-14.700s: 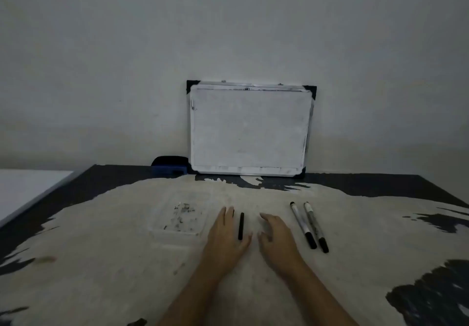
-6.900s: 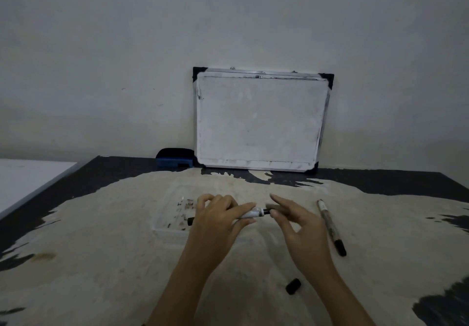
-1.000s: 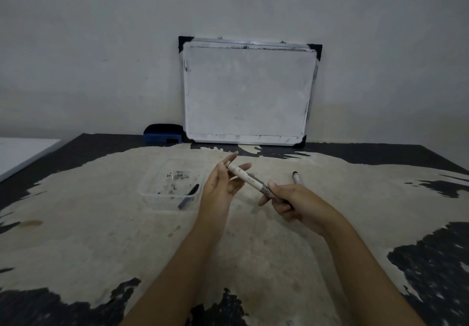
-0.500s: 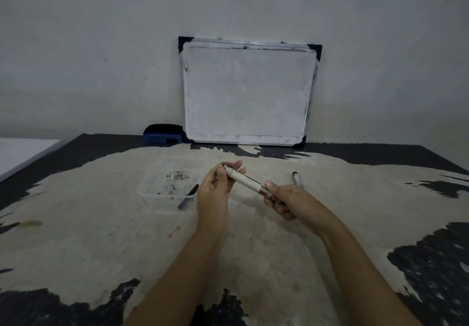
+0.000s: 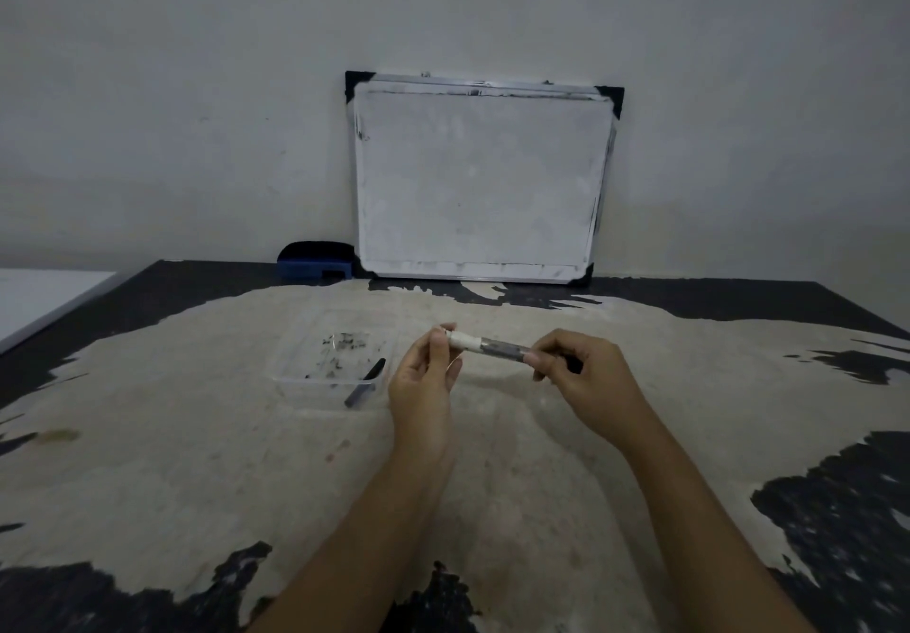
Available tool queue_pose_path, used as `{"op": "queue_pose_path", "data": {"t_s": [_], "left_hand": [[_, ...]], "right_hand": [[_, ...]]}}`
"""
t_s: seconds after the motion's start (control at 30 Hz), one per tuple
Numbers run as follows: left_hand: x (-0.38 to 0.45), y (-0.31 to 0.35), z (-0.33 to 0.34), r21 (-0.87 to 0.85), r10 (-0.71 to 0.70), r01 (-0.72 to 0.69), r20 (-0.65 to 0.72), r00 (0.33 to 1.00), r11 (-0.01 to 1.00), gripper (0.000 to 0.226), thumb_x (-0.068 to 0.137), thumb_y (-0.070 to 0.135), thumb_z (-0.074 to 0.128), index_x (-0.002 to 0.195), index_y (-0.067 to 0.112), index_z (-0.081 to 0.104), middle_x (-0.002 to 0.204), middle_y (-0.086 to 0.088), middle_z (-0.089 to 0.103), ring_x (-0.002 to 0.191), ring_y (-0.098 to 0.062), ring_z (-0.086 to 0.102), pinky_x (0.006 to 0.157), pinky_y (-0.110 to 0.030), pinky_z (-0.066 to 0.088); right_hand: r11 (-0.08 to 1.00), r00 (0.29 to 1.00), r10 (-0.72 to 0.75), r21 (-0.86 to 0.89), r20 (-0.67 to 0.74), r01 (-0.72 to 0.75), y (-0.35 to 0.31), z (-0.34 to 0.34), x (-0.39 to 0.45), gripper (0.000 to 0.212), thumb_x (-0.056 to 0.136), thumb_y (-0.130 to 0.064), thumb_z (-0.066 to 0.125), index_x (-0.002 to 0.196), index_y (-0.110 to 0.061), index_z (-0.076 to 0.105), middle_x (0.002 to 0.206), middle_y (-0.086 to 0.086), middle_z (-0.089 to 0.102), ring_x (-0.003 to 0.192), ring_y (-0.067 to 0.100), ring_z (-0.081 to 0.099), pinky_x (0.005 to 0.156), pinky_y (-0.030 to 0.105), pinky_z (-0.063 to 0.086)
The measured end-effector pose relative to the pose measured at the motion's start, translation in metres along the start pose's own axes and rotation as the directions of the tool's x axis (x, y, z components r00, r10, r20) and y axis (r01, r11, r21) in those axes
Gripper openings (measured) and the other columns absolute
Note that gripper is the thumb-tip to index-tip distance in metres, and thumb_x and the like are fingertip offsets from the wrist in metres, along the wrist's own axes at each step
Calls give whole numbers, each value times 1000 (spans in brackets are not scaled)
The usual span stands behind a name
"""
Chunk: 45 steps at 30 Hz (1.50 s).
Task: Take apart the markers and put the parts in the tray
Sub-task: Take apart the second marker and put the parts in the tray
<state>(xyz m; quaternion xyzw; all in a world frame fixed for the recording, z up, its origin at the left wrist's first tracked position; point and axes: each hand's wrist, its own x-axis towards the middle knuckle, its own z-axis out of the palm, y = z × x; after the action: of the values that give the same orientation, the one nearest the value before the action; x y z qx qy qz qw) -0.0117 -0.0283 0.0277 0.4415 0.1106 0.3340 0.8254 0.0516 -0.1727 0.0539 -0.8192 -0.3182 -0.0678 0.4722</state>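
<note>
The table [image 5: 162, 460] has a worn pale top with black patches; a whiteboard [image 5: 477, 179] leans on the grey wall. The left hand [image 5: 423, 381] and right hand [image 5: 576, 371] each pinch an end of the marker [image 5: 492, 346], beside the tray [image 5: 295, 376].

This looks like a plain room in a home or small study corner, dimly lit. A bare, pale painted wall [image 5: 197, 91] fills the far side. Against it leans a small whiteboard [image 5: 480, 179] with black corner caps, its surface smudged grey, and just to its left sits a blue board eraser [image 5: 315, 268]. The desk [image 5: 147, 460] is worn, its black top coat peeled away over a wide pale patch.
</note>
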Motion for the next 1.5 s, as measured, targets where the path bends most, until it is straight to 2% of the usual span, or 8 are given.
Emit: {"op": "queue_pose_path", "data": {"t_s": [0.37, 0.67, 0.87, 0.93, 1.03, 1.17, 1.33, 1.5], "left_hand": [[-4, -1, 5, 15, -24, 26, -126, 992, 1000, 21, 90, 20, 53, 100, 10, 68, 92, -4, 69, 85, -11, 64, 74, -15, 56], [3, 1, 0, -37, -119, 113, -287, 951, 993, 21, 87, 23, 58, 82, 5, 67, 67, -2, 71, 59, -6, 68, 60, -15, 57], [-4, 1, 4, 36, -84, 87, -90, 992, 996, 12, 84, 17, 62, 93, 11, 67, 89, -6, 72, 80, -10, 70, 76, -20, 57], [-4, -1, 2, 230, -62, 73, -54, 997, 971, 10, 82, 17, 66, 92, 17, 67, 93, -3, 72, 88, -12, 69, 82, -25, 56], [-2, -1, -5, 639, 34, -105, 123, 992, 762, 12, 79, 20, 69, 91, 19, 68, 93, 3, 71, 87, -8, 66, 80, -25, 56], [-6, -4, -7, 794, 5, -341, 392, 920, 503, 14, 82, 8, 64, 95, 13, 69, 98, -1, 69, 85, -5, 62, 81, -15, 52], [-4, -11, -9, 827, -9, -430, 464, 886, 362, 23, 85, 9, 61, 106, 16, 65, 109, 1, 64, 92, -2, 55, 75, 0, 40], [-2, -10, -10, 827, 38, -379, 401, 915, 416, 34, 80, 21, 69, 112, 15, 60, 106, 1, 60, 89, -4, 53, 67, -4, 42]], "right_hand": [[968, 970, -210, -169, -120, 188, -2, -3, 1, 6, 79, -15, 71, 77, -12, 66, 61, -9, 56, 61, 8, 49, 54, 9, 35], [866, 910, -394, -384, -130, 320, 0, -5, 2, 11, 76, -12, 74, 79, -8, 64, 73, 3, 63, 69, 18, 55, 65, 26, 46], [951, 975, -174, -279, -136, 131, 11, -15, 0, 13, 77, -11, 73, 76, -10, 60, 70, 1, 61, 65, 10, 53, 57, 19, 41], [955, 981, -104, -293, -166, 52, 20, -19, 1, 13, 78, -12, 71, 76, -11, 58, 70, -2, 60, 64, 6, 50, 56, 17, 37], [943, 980, -43, -331, -195, -24, 28, -23, 1, 15, 79, -14, 71, 76, -13, 56, 66, -9, 54, 62, 5, 49, 58, 20, 35], [929, 988, -39, -371, -148, -19, 26, -22, 0, 14, 79, -14, 70, 78, -20, 58, 71, -9, 59, 66, 8, 52, 76, 31, 42], [740, 987, -138, -670, -82, 48, 17, -19, 0, 14, 83, -25, 65, 96, -28, 68, 93, -6, 67, 93, 19, 56, 95, 35, 18], [590, 969, -235, -803, -71, 84, 7, -15, 4, 17, 69, -15, 78, 79, -27, 72, 79, -4, 68, 85, 27, 60, 103, 50, 13]]}}
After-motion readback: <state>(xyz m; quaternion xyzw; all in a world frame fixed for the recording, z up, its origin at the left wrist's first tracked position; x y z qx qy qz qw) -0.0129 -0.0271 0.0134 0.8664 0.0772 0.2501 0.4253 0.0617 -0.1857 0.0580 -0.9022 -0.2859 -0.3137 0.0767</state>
